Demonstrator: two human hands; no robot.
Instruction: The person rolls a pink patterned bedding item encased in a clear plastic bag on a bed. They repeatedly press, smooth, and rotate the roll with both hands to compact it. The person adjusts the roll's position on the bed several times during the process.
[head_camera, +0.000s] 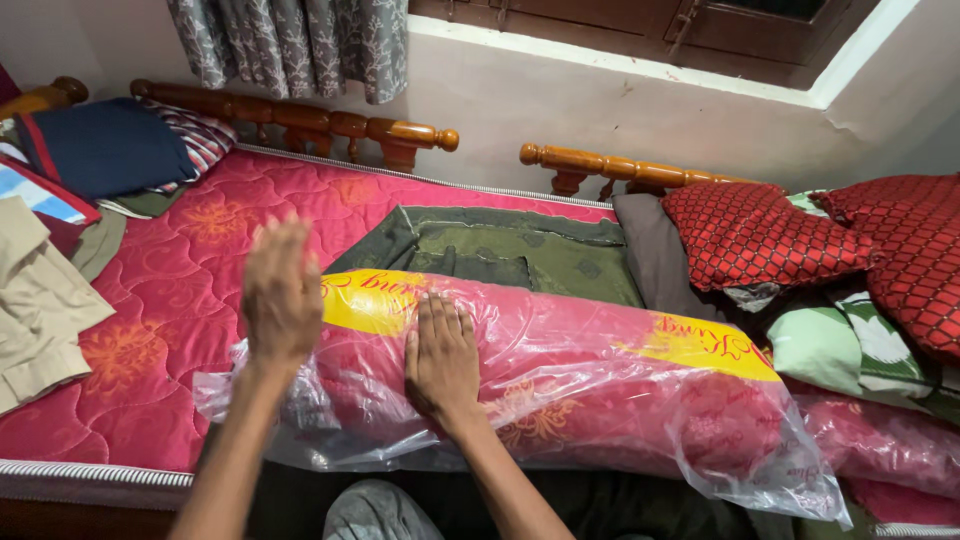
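At the far left, a stack of folded beige cloth (35, 300) is lying on the pink quilted mattress with orange flower prints (180, 290), and a folded navy blue garment (105, 148) is sitting behind it near the turned wooden bed rail (300, 118). Your left hand (281, 290) is hovering in the air, blurred, with the fingers stretched out flat and gripping nothing; it is just above the left end of the rolled red bedding wrapped in clear plastic with a yellow band (560, 385). Your right hand (440, 355) is pressing palm down on top of that roll, fingers spread flat and not closed around anything. The roll is lying lengthwise across the near edge of the mattress, right in front of you, its loose plastic spilling over at both ends. Just behind it, a folded dark green patterned cloth (520, 250) is resting flat on the mattress. Further right, 2 red cushions with a gold lattice pattern (760, 235) are leaning against each other over a green and white leaf-print pillow (850, 345).
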